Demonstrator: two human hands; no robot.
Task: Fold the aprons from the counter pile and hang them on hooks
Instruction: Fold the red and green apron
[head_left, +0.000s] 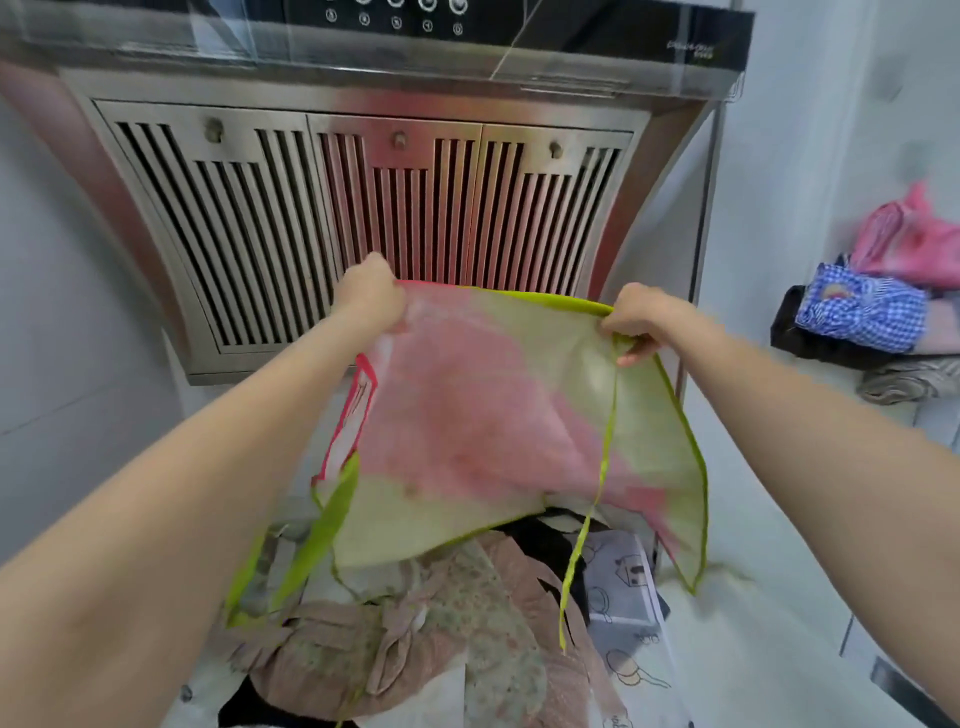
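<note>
A thin pink and lime-green apron (483, 410) hangs spread in the air in front of me. My left hand (371, 293) grips its top left corner, and my right hand (641, 322) pinches its top right corner. Green ties (587, 525) dangle from it towards the pile. Beneath it on the counter lies the pile of aprons (447, 639), with brownish floral, black and grey printed cloth mixed together.
A steel range hood (363, 208) with slatted grilles fills the wall right behind the apron. To the right, a blue checked apron (862, 312) and a pink one (914, 244) lie heaped on a white ledge (930, 415).
</note>
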